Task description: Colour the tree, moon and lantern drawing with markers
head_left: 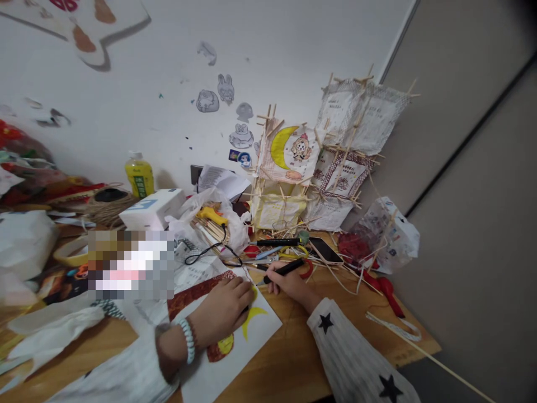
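My right hand point(285, 280) is closed round a black marker point(285, 270), its tip pointing down and left near the top edge of a white sheet of paper point(251, 358). On that sheet are a yellow crescent moon point(251, 319), a dark red band point(188, 294) and a red-and-yellow shape point(222, 347). My left hand point(224, 308) rests on the drawing, palm down with curled fingers, and hides part of it. A small dark thing shows at its fingers, too covered to name. Both hands are near each other at the sheet's upper right.
Behind stand paper lanterns point(289, 151) on stick frames. Scissors point(308, 268), a phone point(325, 250) and another black marker point(279, 242) lie beyond my right hand. A yellow glue gun point(212, 214) sits on a plastic bag, near a white box point(153, 207) and a bottle point(140, 174).
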Action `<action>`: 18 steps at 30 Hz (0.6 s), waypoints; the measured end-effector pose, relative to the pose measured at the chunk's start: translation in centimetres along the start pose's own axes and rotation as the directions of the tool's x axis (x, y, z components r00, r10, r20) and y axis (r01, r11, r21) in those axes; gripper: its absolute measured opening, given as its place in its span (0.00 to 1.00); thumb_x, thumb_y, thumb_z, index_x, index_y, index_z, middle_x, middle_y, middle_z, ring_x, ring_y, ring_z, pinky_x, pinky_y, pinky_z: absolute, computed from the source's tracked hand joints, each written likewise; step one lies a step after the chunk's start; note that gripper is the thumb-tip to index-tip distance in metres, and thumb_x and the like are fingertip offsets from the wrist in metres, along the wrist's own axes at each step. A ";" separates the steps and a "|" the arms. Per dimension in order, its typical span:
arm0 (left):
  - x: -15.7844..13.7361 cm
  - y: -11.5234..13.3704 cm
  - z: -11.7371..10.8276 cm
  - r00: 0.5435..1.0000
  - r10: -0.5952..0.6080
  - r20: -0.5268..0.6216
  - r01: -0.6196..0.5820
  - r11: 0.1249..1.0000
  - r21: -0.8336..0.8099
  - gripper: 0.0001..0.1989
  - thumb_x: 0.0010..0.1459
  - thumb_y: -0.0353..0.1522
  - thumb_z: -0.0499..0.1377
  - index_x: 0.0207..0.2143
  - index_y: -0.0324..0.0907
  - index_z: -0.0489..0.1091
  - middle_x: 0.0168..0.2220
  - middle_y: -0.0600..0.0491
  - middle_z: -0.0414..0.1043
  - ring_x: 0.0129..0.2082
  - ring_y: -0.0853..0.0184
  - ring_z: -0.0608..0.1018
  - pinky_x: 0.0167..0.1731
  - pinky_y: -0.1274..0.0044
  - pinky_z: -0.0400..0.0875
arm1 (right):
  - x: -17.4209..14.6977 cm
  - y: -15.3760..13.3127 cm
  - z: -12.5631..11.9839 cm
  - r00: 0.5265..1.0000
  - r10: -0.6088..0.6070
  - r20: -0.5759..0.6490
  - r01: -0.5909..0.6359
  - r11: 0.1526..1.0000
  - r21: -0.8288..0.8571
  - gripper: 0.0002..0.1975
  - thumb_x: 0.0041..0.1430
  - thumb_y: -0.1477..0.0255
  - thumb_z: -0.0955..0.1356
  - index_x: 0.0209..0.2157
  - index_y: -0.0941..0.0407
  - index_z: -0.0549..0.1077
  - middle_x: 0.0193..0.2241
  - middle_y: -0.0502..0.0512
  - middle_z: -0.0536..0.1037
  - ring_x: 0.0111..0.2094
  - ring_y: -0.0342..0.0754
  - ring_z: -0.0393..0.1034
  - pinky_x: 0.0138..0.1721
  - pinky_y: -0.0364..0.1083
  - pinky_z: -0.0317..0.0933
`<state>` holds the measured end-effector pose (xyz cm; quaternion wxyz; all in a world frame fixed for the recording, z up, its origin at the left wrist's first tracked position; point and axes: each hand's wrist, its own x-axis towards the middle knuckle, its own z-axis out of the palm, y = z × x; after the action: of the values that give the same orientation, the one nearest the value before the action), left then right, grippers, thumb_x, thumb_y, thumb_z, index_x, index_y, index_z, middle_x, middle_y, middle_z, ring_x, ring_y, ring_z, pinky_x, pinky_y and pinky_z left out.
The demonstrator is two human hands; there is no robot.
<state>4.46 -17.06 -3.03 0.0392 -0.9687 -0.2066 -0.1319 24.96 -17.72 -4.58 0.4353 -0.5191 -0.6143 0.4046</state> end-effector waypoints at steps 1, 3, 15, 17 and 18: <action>0.0 0.1 -0.1 1.000 0.004 0.004 -0.004 1.000 -0.012 0.07 0.56 0.29 0.53 0.38 0.42 0.66 0.41 0.48 0.69 0.43 0.59 0.69 0.44 0.68 0.62 | -0.1 -0.1 0.0 1.000 0.000 0.001 0.000 1.000 -0.005 0.08 0.54 0.70 0.63 0.22 0.56 0.65 0.14 0.44 0.69 0.13 0.37 0.60 0.16 0.37 0.53; 0.0 0.1 -0.3 1.000 0.006 0.009 -0.006 1.000 -0.026 0.07 0.56 0.31 0.53 0.39 0.42 0.66 0.41 0.47 0.69 0.43 0.59 0.69 0.44 0.68 0.62 | -0.1 -0.2 0.1 1.000 0.002 0.007 -0.002 1.000 -0.015 0.08 0.54 0.70 0.64 0.23 0.56 0.65 0.14 0.44 0.69 0.14 0.37 0.60 0.16 0.37 0.53; 0.0 0.2 -0.7 0.999 0.005 0.053 -0.002 0.999 -0.054 0.07 0.57 0.31 0.52 0.38 0.41 0.66 0.41 0.47 0.69 0.43 0.59 0.68 0.44 0.68 0.62 | -0.4 -0.5 0.0 0.999 -0.014 0.046 0.018 0.997 -0.073 0.07 0.56 0.71 0.64 0.25 0.56 0.66 0.16 0.44 0.68 0.15 0.37 0.60 0.18 0.37 0.55; 0.0 0.1 -0.6 0.999 0.009 0.044 -0.007 0.999 -0.054 0.07 0.57 0.31 0.52 0.38 0.41 0.66 0.41 0.47 0.68 0.43 0.59 0.68 0.44 0.68 0.62 | -0.3 -0.3 0.0 0.999 -0.004 0.038 0.006 0.998 -0.065 0.07 0.55 0.71 0.64 0.24 0.56 0.65 0.15 0.44 0.67 0.15 0.37 0.59 0.17 0.37 0.54; 0.0 0.1 -0.6 0.999 0.013 0.041 -0.011 0.999 -0.051 0.07 0.57 0.31 0.52 0.38 0.41 0.66 0.41 0.47 0.68 0.43 0.59 0.68 0.44 0.68 0.62 | -0.3 -0.3 0.0 0.999 -0.001 0.036 0.003 0.998 -0.061 0.07 0.55 0.72 0.64 0.24 0.56 0.65 0.15 0.43 0.67 0.14 0.37 0.58 0.17 0.36 0.53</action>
<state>4.41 -17.23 -2.50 0.0109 -0.9731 -0.1984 -0.1170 24.92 -18.04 -4.33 0.4086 -0.5243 -0.6344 0.3946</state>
